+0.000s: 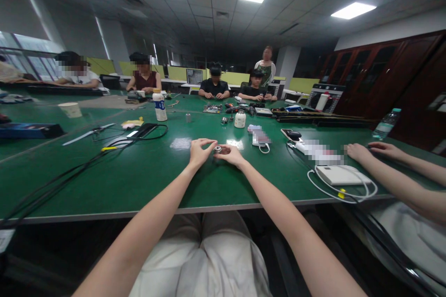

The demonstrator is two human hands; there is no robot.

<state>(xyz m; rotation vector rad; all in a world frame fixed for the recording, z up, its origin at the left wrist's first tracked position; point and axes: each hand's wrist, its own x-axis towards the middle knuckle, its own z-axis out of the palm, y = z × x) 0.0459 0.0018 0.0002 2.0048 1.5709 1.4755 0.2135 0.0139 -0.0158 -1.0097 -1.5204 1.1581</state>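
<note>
Table: its near edge runs across in front of us; we work inward from the middle of that edge.
Left hand: thumb and forefinger drawn narrow beside the part; we cannot tell whether they touch it.
Right hand: its fingers seem to hold the part.
Silver cylinder: stands towards the far edge, apart from our hands.
Small metal part: between our hands; we judge this a close fingertip-handling step, whose next move calls for a steady right hand and precise left fingers.
</note>
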